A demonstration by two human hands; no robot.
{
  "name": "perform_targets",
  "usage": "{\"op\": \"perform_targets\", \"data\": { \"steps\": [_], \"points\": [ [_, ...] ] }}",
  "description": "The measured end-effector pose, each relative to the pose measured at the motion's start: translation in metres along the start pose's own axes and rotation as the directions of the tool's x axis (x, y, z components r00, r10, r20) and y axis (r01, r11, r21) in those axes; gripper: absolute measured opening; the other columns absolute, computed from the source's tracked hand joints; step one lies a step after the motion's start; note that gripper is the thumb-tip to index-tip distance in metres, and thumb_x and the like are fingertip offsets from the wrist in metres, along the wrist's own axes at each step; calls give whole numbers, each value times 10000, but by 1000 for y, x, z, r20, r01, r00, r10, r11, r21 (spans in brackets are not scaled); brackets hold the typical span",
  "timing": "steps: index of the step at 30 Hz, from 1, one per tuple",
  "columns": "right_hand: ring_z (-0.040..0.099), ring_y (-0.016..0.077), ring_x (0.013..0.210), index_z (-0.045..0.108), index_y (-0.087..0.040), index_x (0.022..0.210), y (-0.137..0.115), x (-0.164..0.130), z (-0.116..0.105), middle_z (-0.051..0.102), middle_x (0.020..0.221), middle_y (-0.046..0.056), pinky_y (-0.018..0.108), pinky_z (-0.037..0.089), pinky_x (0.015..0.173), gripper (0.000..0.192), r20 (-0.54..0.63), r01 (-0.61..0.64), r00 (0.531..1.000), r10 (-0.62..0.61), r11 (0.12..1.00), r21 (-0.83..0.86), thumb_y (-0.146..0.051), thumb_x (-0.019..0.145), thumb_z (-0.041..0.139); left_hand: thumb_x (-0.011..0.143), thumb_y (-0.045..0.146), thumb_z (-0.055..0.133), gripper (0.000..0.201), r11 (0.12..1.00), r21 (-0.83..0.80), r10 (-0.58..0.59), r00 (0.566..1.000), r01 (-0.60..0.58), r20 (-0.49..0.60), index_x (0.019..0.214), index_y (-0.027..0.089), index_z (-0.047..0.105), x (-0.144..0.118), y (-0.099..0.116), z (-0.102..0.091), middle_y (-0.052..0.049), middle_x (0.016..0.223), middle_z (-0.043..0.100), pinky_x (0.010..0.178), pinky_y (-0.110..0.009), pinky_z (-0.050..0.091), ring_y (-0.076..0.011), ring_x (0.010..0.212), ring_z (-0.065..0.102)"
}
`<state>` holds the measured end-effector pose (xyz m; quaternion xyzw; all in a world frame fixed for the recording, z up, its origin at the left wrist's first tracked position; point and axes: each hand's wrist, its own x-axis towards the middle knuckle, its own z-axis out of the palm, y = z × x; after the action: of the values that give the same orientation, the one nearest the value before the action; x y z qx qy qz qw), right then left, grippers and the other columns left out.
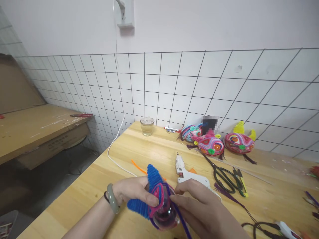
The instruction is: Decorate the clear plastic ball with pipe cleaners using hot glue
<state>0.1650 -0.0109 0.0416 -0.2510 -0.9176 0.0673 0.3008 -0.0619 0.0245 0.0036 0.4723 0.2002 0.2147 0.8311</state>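
We are holding a clear ball (pixel 167 214) with blue ears (pixel 153 176) above the table's (pixel 87 192) near part, our left hand (pixel 136 192) gripping it, thumb pressing its pink trim. Our right hand (pixel 201 202) is touching its purple strip (pixel 183 224); whether those fingers are pinching, we cannot tell. Just beyond, a glue gun (pixel 185 174) is lying near scissors (pixel 225 177).

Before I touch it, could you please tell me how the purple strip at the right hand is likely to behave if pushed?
The purple strip is probably pliable, since it lies along the curve of the shiny rounded piece. It likely has some stiffness, as its loose end runs fairly straight past the right hand. Being so thin, it seems light.
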Motion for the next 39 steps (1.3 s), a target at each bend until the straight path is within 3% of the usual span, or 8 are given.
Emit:
{"op": "perform_targets", "data": {
  "steps": [5,14,21,25,30,32,34,39],
  "points": [
    [659,178,794,641,-194,997,-3,3,-3,706,951,107,279,550,694,163,-19,68,997,-69,996,-59,-134,874,553,592,411,809,572,999,45,-2,1000,2,-16,1081,153,663,0,3,-1,-50,963,699,832,-300,446,-169,843,619],
    [700,170,811,643,-196,959,-7,8,-1,747,914,77,267,564,799,163,-78,144,985,-155,982,-124,-169,935,484,635,386,792,615,998,-55,29,1000,-28,10,1180,163,617,-3,-3,-7,-99,1122,677,929,-333,409,-206,1005,618],
    [714,183,800,610,-194,994,-6,10,-6,756,887,86,269,581,720,170,-210,127,964,-162,977,-172,-186,957,444,682,731,520,897,980,-121,167,984,-159,63,1341,124,472,-5,-9,-22,-194,1313,555,1070,-469,250,-326,1247,469],
    [710,193,790,626,-186,1017,0,3,-4,747,907,103,281,588,699,224,-241,65,965,-106,983,-173,-224,972,410,635,805,445,1005,967,-207,171,980,-146,105,1380,133,406,-5,-9,-27,-225,1341,512,990,-525,341,-362,1194,512],
    [702,211,825,637,-153,1046,5,-2,1,736,932,134,317,587,723,211,-305,28,948,-95,976,-218,-207,952,457,510,723,673,1064,957,-243,191,974,-157,124,1386,188,394,-4,-4,-22,-196,1314,548,784,-418,500,-338,1057,606],
    [701,213,832,638,-153,1051,6,-2,2,735,931,135,323,586,725,209,-309,21,946,-93,973,-230,-203,948,463,509,596,777,996,971,-156,196,976,-179,95,1365,222,432,-3,-1,-16,-149,1284,587,754,-360,503,-310,1034,621],
    [702,208,813,636,-155,1057,6,-2,3,734,923,134,316,586,698,219,-303,14,949,-85,974,-228,-193,951,448,459,478,855,965,983,-11,182,982,-182,49,1308,174,511,-1,0,-9,-151,1167,661,710,-330,502,-310,983,640],
    [702,211,782,642,-145,1043,7,-2,6,737,901,140,326,577,675,195,-300,54,943,-142,957,-285,-162,926,488,537,475,825,779,982,68,181,983,-178,-34,1209,149,604,7,-3,2,-145,1062,712,794,-362,489,-274,944,656]
  ]
}}
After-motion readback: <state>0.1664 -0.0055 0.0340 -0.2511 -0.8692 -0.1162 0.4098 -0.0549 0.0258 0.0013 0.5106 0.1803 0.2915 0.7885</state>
